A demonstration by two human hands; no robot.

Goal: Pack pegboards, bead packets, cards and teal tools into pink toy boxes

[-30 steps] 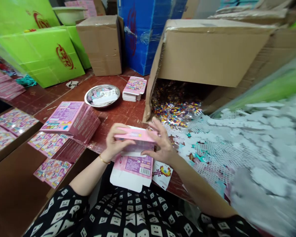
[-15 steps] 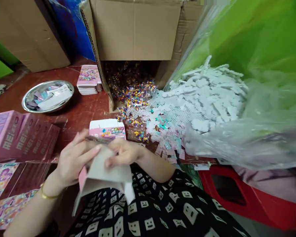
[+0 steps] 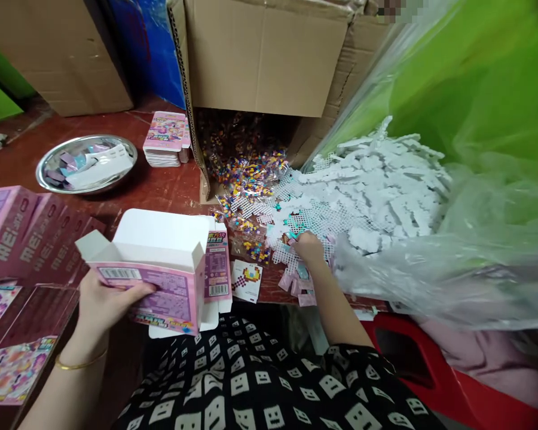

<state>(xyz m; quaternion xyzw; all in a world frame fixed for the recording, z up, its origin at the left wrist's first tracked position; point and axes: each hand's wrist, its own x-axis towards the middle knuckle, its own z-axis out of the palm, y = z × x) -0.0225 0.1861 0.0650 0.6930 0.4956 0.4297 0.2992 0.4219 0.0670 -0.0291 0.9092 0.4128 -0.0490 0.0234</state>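
The carton [image 3: 170, 298] is pink and purple with white flaps [image 3: 161, 230]; the tabletop [image 3: 161, 190], red.

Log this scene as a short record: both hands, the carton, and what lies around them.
left hand: holds pink printed carton
carton state: upper end open, white flaps spread
right hand: at the white mesh pieces, above small pink packets; grasp unclear
right of carton: pixel-art card
metal bowl: scraps and packets inside
cardboard box: multicoloured bead bags at its open front
surface: red tabletop
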